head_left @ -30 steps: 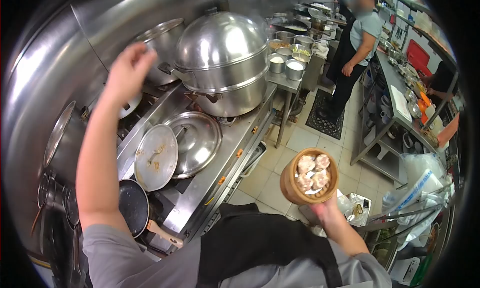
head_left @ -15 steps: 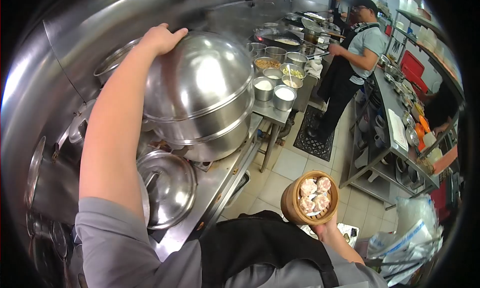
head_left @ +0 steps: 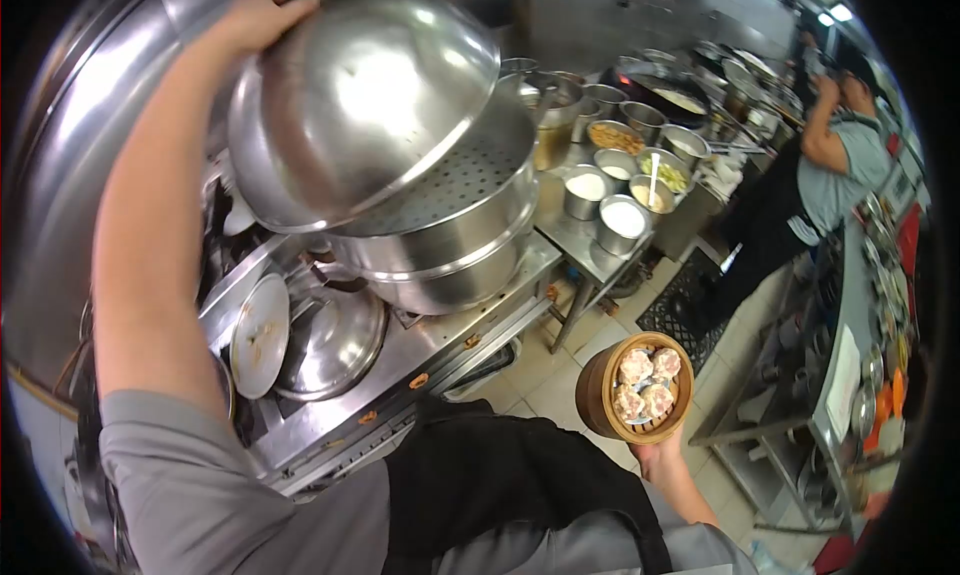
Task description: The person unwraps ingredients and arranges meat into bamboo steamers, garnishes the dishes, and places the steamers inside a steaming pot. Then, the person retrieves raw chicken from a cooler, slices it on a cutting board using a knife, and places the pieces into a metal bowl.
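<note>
My left hand is closed on the top of a large domed steel lid, its grip partly hidden behind the dome. The lid is tilted up and shifted left over a stacked steel steamer pot. Beneath its raised right edge a perforated steamer plate shows. My right hand holds a round bamboo steamer basket low on my right, its fingers mostly hidden under it. Several pale, open-topped dumplings sit inside the basket.
Left of the pot lie a round lid and a stained white plate. Metal containers of ingredients stand on a side table beyond it. A co-worker stands by the woks, near a steel counter at right.
The domed lid has risen and tilted off the steamer pot, moving left with my left hand and uncovering the perforated plate. My view has turned; the co-worker's arm is now raised.
</note>
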Demonstrator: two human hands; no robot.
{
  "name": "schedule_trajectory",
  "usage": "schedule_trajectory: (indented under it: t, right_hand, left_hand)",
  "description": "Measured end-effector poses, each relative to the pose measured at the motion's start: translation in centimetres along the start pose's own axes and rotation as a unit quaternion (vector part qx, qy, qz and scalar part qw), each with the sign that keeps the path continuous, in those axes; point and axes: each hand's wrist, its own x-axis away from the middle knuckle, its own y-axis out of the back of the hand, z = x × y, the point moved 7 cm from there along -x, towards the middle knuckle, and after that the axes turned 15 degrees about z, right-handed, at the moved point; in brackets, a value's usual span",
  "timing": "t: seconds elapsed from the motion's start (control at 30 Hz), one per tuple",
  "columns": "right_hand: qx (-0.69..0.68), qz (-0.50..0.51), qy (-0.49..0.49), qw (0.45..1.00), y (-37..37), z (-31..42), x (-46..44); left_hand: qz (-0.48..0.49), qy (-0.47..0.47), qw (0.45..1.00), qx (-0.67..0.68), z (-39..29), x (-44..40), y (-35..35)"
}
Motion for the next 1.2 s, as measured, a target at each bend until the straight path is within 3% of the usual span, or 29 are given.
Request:
schedule_trajectory:
  t: [0.1,0.27,0.37,0.4,0.47,0.5,0.63,0.77,0.93,0.97,1.03,1.1,1.2]
  right_hand:
    - [-0.008,0.028,-0.034,0.999,0.2,0.4,-3.3]
    - [0.037,-0.004,-0.112,0.993,-0.4,0.3,-7.4]
    - [0.039,-0.016,-0.128,0.991,-2.0,-0.7,-7.9]
    - [0.05,-0.03,-0.137,0.989,-3.0,-1.0,-7.4]
    - [0.026,-0.002,-0.161,0.987,-3.3,-2.1,-7.9]
    - [0.036,-0.051,-0.181,0.981,-4.3,-2.0,-7.7]
    - [0.051,-0.027,-0.193,0.979,-5.7,-5.3,-7.2]
    - [0.062,-0.003,-0.195,0.979,-9.3,-6.9,-5.9]
    - [0.064,0.014,-0.186,0.98,-9.6,-10.1,-4.0]
    - [0.053,0.004,-0.192,0.98,-11.8,-9.1,-3.2]
    - [0.047,0.008,-0.187,0.981,-12.4,-9.7,-2.1]
    - [0.04,0.077,-0.189,0.978,-14.2,-10.7,-1.4]
    - [0.05,0.1,-0.195,0.974,-16.0,-11.5,-0.8]
  left_hand:
    - [-0.007,0.091,0.995,0.044,5.5,5.1,4.6]
    - [0.039,0.225,0.971,-0.065,7.0,18.5,8.6]
    - [-0.042,0.195,0.974,-0.106,16.2,24.2,8.5]
    - [0.092,0.272,0.953,-0.092,16.7,25.4,7.9]
    - [0.069,0.267,0.958,-0.081,19.3,28.8,6.6]
    - [0.091,0.273,0.953,-0.091,20.6,28.6,6.7]
    - [0.164,0.348,0.919,-0.084,26.2,35.0,-0.2]
    - [0.192,0.363,0.907,-0.088,32.1,36.6,-7.0]
    - [0.162,0.415,0.895,-0.03,37.4,40.8,-16.5]
    - [0.17,0.419,0.891,-0.038,37.8,39.2,-14.0]
    - [0.161,0.429,0.888,-0.017,39.0,40.2,-16.3]
    - [0.135,0.443,0.886,-0.022,39.0,40.8,-16.9]
    - [0.133,0.384,0.912,-0.045,40.6,40.4,-17.5]
